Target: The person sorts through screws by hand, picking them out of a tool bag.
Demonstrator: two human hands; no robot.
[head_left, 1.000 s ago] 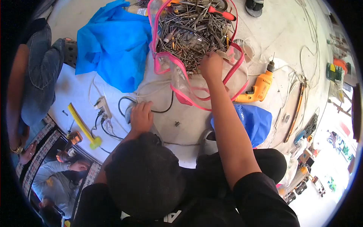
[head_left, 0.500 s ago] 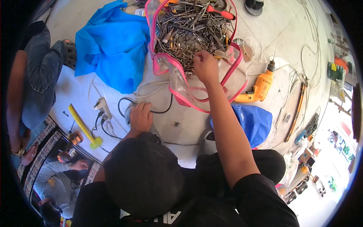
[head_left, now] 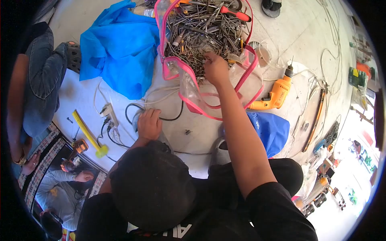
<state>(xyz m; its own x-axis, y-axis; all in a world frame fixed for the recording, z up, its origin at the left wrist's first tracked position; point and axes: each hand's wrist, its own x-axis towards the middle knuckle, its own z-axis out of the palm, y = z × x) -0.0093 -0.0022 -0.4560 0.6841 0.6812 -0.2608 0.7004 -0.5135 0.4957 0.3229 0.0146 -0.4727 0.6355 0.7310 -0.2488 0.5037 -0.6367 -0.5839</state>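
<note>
My right hand (head_left: pixel 216 69) is in a clear plastic bag with pink trim (head_left: pixel 249 72). Its fingers are pinched together against a heap of loose metal pieces (head_left: pixel 193 36), which look like nails, screws and bits. Whatever the fingertips hold, if anything, is too small to make out. Among the heap lies a red-handled tool (head_left: pixel 237 14). My left hand (head_left: pixel 149 122) rests, fingers stretched out, on the toe of my grey shoe (head_left: pixel 136 120), beside a black cable (head_left: pixel 177 115).
A yellow-orange power drill (head_left: pixel 277 91) lies right of the bag, above a blue cloth bag (head_left: pixel 270 132). Bright blue fabric (head_left: pixel 120 52) spreads on the left. Nearby are a power strip (head_left: pixel 109 114) and a yellow hammer-like tool (head_left: pixel 86 130). Another person's hand (head_left: pixel 31 164) is at far left.
My right hand has shifted slightly left and up within the heap, its fingers still pinched. My left hand stays on the shoe.
</note>
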